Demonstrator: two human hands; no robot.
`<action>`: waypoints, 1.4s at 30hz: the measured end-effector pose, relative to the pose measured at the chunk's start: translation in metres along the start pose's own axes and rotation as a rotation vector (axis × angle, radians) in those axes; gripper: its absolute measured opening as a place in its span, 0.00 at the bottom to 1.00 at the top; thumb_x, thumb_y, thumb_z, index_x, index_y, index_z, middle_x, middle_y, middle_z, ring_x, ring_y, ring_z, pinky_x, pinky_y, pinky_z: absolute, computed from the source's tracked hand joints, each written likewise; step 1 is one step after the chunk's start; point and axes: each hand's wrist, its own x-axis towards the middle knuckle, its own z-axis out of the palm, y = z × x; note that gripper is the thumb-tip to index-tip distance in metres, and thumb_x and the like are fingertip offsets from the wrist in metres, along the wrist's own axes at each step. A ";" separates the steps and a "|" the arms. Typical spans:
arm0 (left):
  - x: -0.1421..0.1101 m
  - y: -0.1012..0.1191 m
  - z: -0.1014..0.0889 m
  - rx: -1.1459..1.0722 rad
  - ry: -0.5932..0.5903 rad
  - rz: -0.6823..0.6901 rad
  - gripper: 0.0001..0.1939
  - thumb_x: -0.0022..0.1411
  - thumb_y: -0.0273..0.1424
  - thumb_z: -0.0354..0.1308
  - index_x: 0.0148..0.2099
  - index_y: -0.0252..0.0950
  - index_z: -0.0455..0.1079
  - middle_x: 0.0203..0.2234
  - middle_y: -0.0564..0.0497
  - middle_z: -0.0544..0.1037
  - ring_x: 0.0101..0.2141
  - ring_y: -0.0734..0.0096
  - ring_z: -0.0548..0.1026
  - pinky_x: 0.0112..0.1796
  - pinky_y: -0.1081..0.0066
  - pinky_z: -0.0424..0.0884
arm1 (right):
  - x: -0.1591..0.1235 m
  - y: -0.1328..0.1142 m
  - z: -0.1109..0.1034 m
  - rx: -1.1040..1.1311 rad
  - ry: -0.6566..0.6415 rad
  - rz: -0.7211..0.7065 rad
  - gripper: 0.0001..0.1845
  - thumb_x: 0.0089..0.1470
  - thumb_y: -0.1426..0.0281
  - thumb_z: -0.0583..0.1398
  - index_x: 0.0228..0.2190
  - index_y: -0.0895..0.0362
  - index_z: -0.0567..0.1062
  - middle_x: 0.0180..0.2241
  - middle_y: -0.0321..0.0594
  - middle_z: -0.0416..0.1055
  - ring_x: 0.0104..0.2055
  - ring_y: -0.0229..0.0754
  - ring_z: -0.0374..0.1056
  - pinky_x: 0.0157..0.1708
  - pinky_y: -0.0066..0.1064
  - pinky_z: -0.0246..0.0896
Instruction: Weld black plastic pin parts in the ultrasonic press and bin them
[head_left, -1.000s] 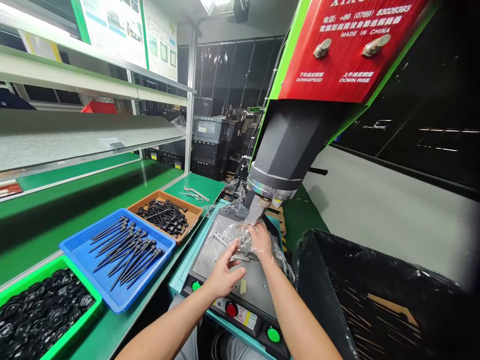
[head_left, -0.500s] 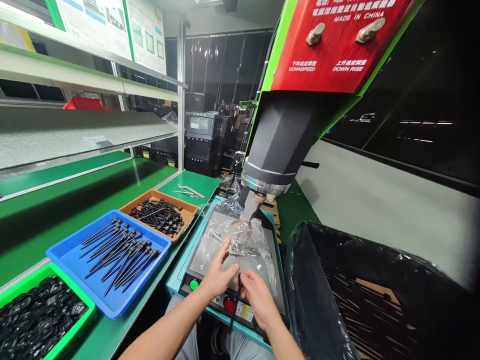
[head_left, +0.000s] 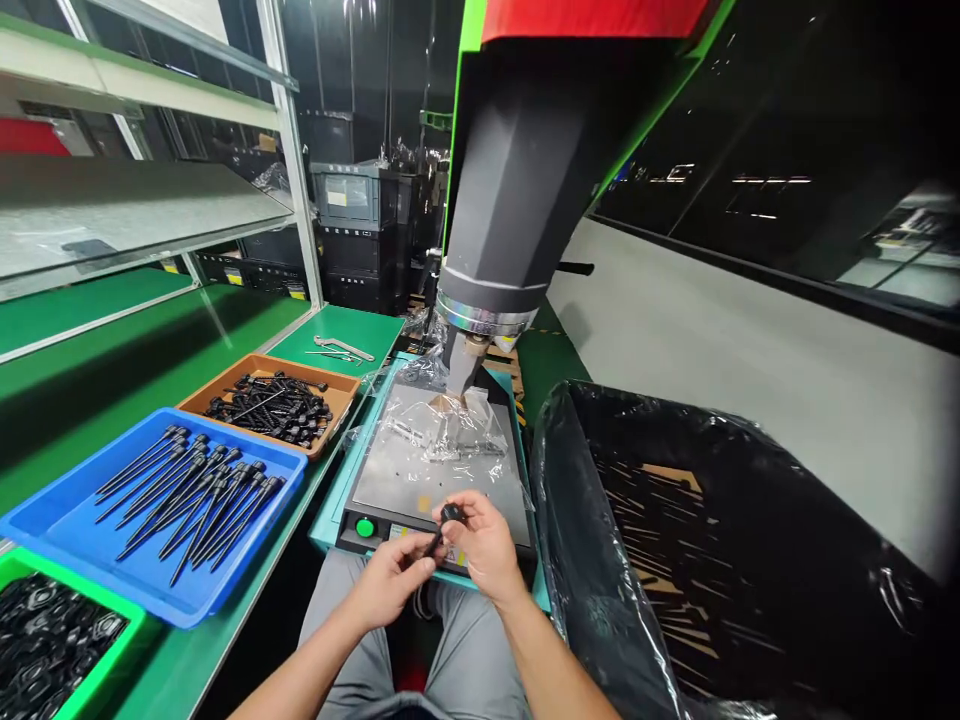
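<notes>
A black plastic stake (head_left: 451, 514) with a rounded head is held between my hands over the front edge of the machine's base plate. The fingers of my right hand (head_left: 484, 550) are closed around its head. Lower down, my left hand (head_left: 388, 580) pinches the shaft, and the stake's lower end is hidden by the fingers. Ahead of both hands, clear plastic film (head_left: 412, 425) lies over a fixture on the grey metal plate (head_left: 390, 490). Above that fixture hangs the machine's tapered horn (head_left: 460, 368).
Left are a blue tray (head_left: 56, 520) of black stakes, a brown tray (head_left: 346, 395) of black parts and a green bin (head_left: 139, 640) of black pieces. A large black-lined bin (head_left: 581, 560) with thin dark pieces stands right. A green button (head_left: 365, 527) is near my left hand.
My view has tilted down and turned right. Both hands have drawn back from the film toward my lap. My left hand, spread before, now pinches the stake, whose head now shows.
</notes>
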 end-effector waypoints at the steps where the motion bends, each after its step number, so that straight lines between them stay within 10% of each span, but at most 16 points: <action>1: 0.000 -0.001 -0.002 0.052 0.033 0.018 0.16 0.63 0.41 0.57 0.48 0.39 0.75 0.39 0.47 0.79 0.42 0.61 0.74 0.46 0.64 0.68 | 0.000 -0.001 0.003 -0.036 -0.014 -0.039 0.22 0.41 0.56 0.71 0.33 0.54 0.72 0.31 0.39 0.76 0.28 0.40 0.70 0.27 0.30 0.67; 14: 0.000 0.013 -0.018 0.210 0.256 0.131 0.15 0.65 0.38 0.53 0.45 0.38 0.77 0.38 0.46 0.79 0.40 0.60 0.74 0.42 0.65 0.70 | -0.002 -0.003 0.037 -0.429 -0.155 -0.340 0.13 0.49 0.68 0.69 0.38 0.52 0.75 0.35 0.39 0.75 0.38 0.43 0.72 0.38 0.32 0.68; 28: -0.067 0.021 -0.036 0.309 0.386 0.014 0.13 0.61 0.41 0.58 0.36 0.38 0.77 0.28 0.48 0.77 0.29 0.67 0.74 0.34 0.69 0.70 | 0.009 0.014 0.043 -0.091 -0.111 0.078 0.24 0.43 0.61 0.70 0.41 0.54 0.72 0.38 0.46 0.77 0.37 0.47 0.73 0.32 0.36 0.71; 32: -0.084 0.029 -0.073 -0.037 0.739 -0.138 0.18 0.57 0.45 0.60 0.36 0.33 0.72 0.28 0.47 0.78 0.30 0.65 0.78 0.35 0.67 0.74 | 0.007 0.026 0.040 -0.127 -0.149 0.175 0.30 0.45 0.59 0.70 0.48 0.54 0.69 0.42 0.48 0.76 0.40 0.48 0.73 0.35 0.37 0.71; 35: -0.098 0.043 -0.119 0.178 1.032 -0.229 0.24 0.60 0.50 0.53 0.41 0.32 0.69 0.33 0.43 0.79 0.34 0.64 0.79 0.38 0.66 0.75 | 0.003 0.034 0.036 -0.146 -0.171 0.246 0.30 0.45 0.56 0.69 0.47 0.55 0.70 0.39 0.48 0.76 0.37 0.48 0.73 0.33 0.37 0.70; 42: -0.147 0.088 -0.210 0.725 1.061 -0.502 0.11 0.56 0.38 0.57 0.35 0.35 0.74 0.30 0.45 0.79 0.35 0.58 0.77 0.38 0.63 0.73 | -0.007 0.036 0.025 -0.180 -0.161 0.327 0.31 0.42 0.50 0.69 0.43 0.55 0.73 0.36 0.47 0.77 0.35 0.50 0.73 0.32 0.38 0.70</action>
